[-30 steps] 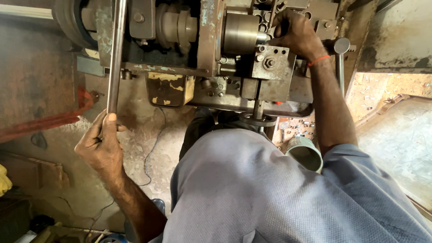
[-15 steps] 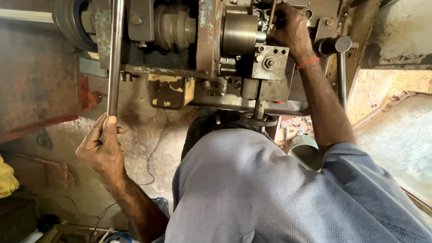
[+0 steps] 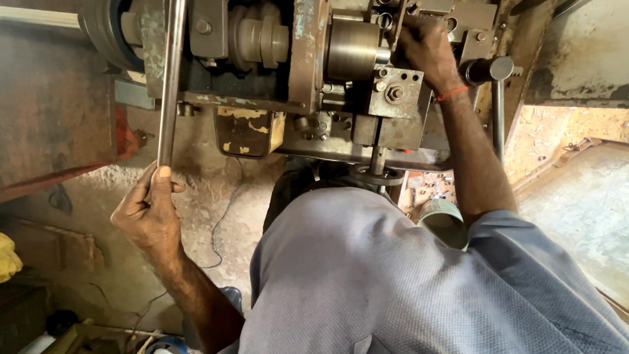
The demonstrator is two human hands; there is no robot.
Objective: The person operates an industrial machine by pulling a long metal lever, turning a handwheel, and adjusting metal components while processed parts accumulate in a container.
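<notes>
Your left hand [image 3: 147, 213] grips the bar [image 3: 171, 78]; your right hand [image 3: 422, 46] pinches tooling beside the chuck [image 3: 352, 49], where fingers could catch.

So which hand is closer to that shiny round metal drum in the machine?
The right hand. It rests on the machine parts just beside the shiny drum, while the left hand grips the long metal bar far off, lower down.

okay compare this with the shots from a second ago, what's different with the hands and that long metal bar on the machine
Very little changed. The left hand keeps its grip on the lower end of the long metal bar, and the right hand stays up at the tool block beside the steel cylinder. Nothing was picked up or let go; only the view shifted slightly.
</notes>
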